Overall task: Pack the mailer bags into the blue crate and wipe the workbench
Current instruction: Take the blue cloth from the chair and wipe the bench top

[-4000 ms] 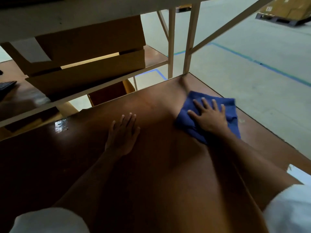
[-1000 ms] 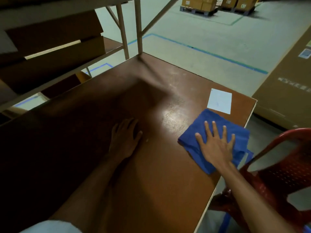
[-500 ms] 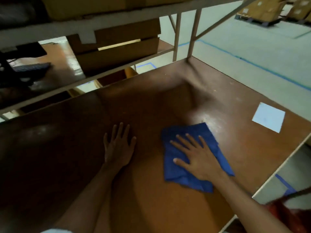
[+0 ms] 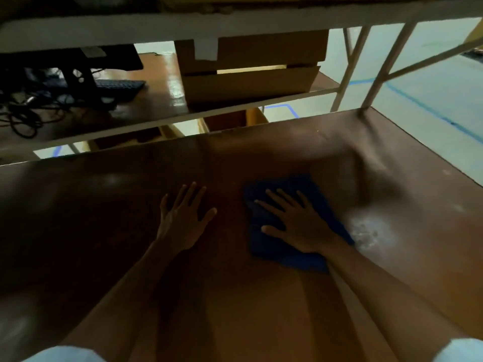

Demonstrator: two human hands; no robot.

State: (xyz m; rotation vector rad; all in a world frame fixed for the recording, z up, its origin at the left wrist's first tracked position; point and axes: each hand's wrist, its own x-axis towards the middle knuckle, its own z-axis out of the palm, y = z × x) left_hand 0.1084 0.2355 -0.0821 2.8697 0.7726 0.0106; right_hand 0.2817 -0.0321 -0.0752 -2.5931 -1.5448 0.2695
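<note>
Two hands lie flat on the brown desk [image 4: 261,309]: left hand [image 4: 183,220] spread and bare, bracing; right hand [image 4: 298,226] spread atop the blue cloth [image 4: 285,254], pressing it down mid-desk. Mailer bags and crate are out of view. Risk: uneven pressure may bunch the cloth, leaving the pale smear [image 4: 371,231] beside it unwiped.

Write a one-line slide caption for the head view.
Right hand presses a blue cloth flat on the brown wooden workbench; left hand rests beside it.
</note>
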